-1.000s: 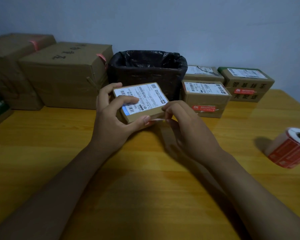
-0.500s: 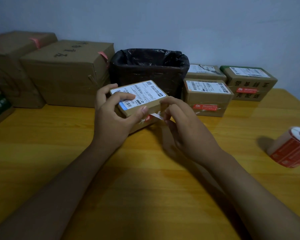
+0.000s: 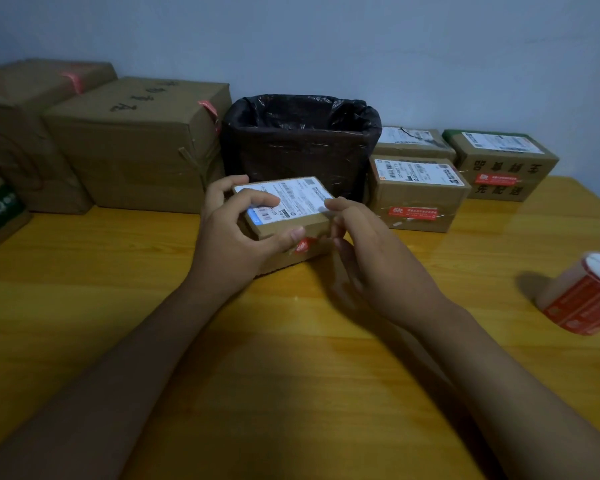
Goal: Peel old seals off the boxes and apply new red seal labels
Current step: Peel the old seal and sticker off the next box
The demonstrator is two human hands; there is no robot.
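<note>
We have the small box (image 3: 284, 216) tilted up off the tabletop (image 3: 291, 341) just in front of the black-lined bin (image 3: 302, 143) — our left hand (image 3: 236, 237) wraps it, fingers on the shipping label, thumb on the front edge. A red seal (image 3: 302, 244) shows on the front face below that thumb. Our right hand (image 3: 371, 251) sits at the box's right corner, fingers curled; whether they pinch the seal's end we cannot tell. We judge this to be the peeling step. Next comes a steady pull along the face, then the bin — and a fresh label from the roll (image 3: 589, 296) far right.
</note>
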